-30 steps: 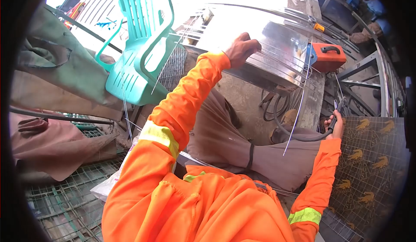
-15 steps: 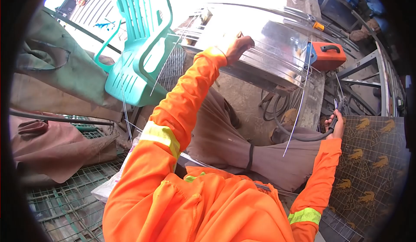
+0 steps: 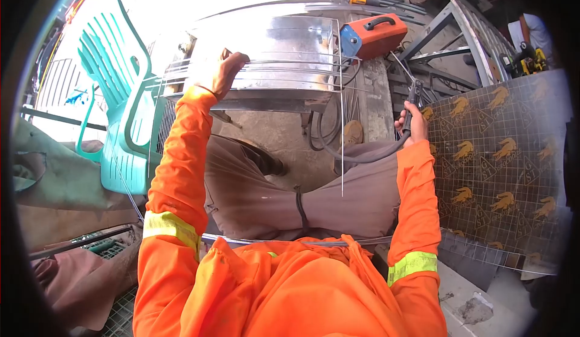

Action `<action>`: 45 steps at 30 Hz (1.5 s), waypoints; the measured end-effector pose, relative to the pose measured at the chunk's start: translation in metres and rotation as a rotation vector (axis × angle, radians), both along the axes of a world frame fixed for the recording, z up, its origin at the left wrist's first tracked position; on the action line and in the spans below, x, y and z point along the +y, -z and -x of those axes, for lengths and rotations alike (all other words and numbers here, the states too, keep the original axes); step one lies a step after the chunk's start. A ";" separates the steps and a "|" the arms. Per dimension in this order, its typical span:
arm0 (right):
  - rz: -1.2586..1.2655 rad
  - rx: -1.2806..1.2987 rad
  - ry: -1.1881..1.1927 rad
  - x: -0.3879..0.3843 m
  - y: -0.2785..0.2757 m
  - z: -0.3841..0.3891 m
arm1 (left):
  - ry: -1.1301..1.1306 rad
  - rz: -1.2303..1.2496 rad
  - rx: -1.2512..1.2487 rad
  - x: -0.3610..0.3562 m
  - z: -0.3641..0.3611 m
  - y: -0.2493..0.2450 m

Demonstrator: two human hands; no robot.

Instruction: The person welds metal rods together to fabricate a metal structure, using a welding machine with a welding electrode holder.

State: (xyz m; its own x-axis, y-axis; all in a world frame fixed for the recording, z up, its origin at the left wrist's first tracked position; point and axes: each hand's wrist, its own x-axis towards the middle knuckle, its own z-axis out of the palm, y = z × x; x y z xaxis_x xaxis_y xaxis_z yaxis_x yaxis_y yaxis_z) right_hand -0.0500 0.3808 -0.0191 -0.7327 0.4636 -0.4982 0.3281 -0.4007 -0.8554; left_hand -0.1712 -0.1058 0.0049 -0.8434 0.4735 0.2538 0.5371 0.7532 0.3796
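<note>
My left hand [image 3: 228, 74] is closed at the left part of a shiny metal bench top [image 3: 290, 32], its fingers curled at several thin metal rods [image 3: 284, 65] that run across the top. What lies between its fingertips is hidden. My right hand [image 3: 414, 123] is wrapped round the black handle of a welding torch [image 3: 414, 98], held to the right of the bench with its neck pointing up. A dark cable [image 3: 377, 154] hangs from the torch and loops back under the bench. One thin rod [image 3: 342, 131] stretches from the bench's right edge down towards my lap.
An orange and blue welding machine [image 3: 374, 35] stands right of the bench. A green plastic chair [image 3: 124, 150] is at the left. Patterned dark board [image 3: 495, 168] fills the right side, below a metal frame [image 3: 477, 35]. Another person's arm [image 3: 524, 32] shows at the far right.
The view has turned to the right, so bench, chair and welding machine appear further left. My left hand stays at the rods, and my right hand still holds the torch.
</note>
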 end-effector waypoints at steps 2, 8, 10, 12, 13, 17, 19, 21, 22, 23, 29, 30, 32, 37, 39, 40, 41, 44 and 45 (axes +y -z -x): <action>0.006 0.003 -0.011 -0.001 0.000 0.001 | 0.007 -0.075 0.043 0.010 -0.012 -0.011; -0.016 0.000 0.002 -0.001 -0.002 0.001 | 0.051 -0.158 0.078 0.009 -0.007 -0.001; -0.005 -0.002 0.012 -0.003 -0.004 0.000 | 0.046 -0.139 0.088 0.017 -0.012 -0.003; 0.004 -0.005 0.024 -0.003 -0.005 -0.001 | 0.023 -0.162 0.140 0.029 -0.024 -0.007; 0.007 -0.006 0.016 -0.002 -0.004 -0.001 | 0.026 -0.164 0.138 0.034 -0.027 -0.010; 0.011 -0.004 0.002 0.000 -0.001 -0.001 | 0.035 0.024 0.332 0.047 -0.038 -0.021; 0.014 -0.002 -0.002 0.001 0.001 0.000 | 0.017 0.056 0.324 0.050 -0.041 -0.025; 0.007 -0.004 -0.006 0.005 0.006 0.001 | 0.025 0.105 0.324 0.052 -0.042 -0.028; 0.008 -0.004 -0.008 0.005 0.005 0.001 | 0.024 0.106 0.324 0.052 -0.042 -0.028; 0.010 -0.004 -0.005 0.005 0.006 0.001 | 0.036 0.100 0.324 0.052 -0.042 -0.028; 0.007 -0.009 -0.015 0.003 0.001 0.000 | 0.053 0.041 0.309 0.052 -0.044 -0.024; 0.001 -0.009 -0.011 0.000 -0.001 0.000 | 0.063 0.006 0.291 0.051 -0.045 -0.025; -0.008 -0.005 -0.002 -0.003 -0.004 0.000 | 0.066 0.020 0.309 0.051 -0.046 -0.027; 0.049 0.020 0.008 0.001 -0.001 0.001 | 0.096 -0.005 0.363 0.052 -0.043 -0.023; 0.027 -0.004 0.003 -0.001 -0.003 0.001 | 0.103 -0.018 0.324 0.050 -0.042 -0.021; 0.021 0.004 -0.015 -0.001 -0.004 0.001 | 0.071 -0.012 0.301 0.050 -0.043 -0.021; 0.031 -0.007 -0.029 0.000 -0.004 0.002 | 0.081 -0.024 0.297 0.050 -0.042 -0.021; 0.027 -0.006 -0.032 0.001 -0.003 0.003 | 0.073 -0.043 0.264 0.053 -0.040 -0.019; 0.049 0.028 -0.066 0.005 0.001 0.004 | 0.059 -0.034 0.258 0.054 -0.037 -0.013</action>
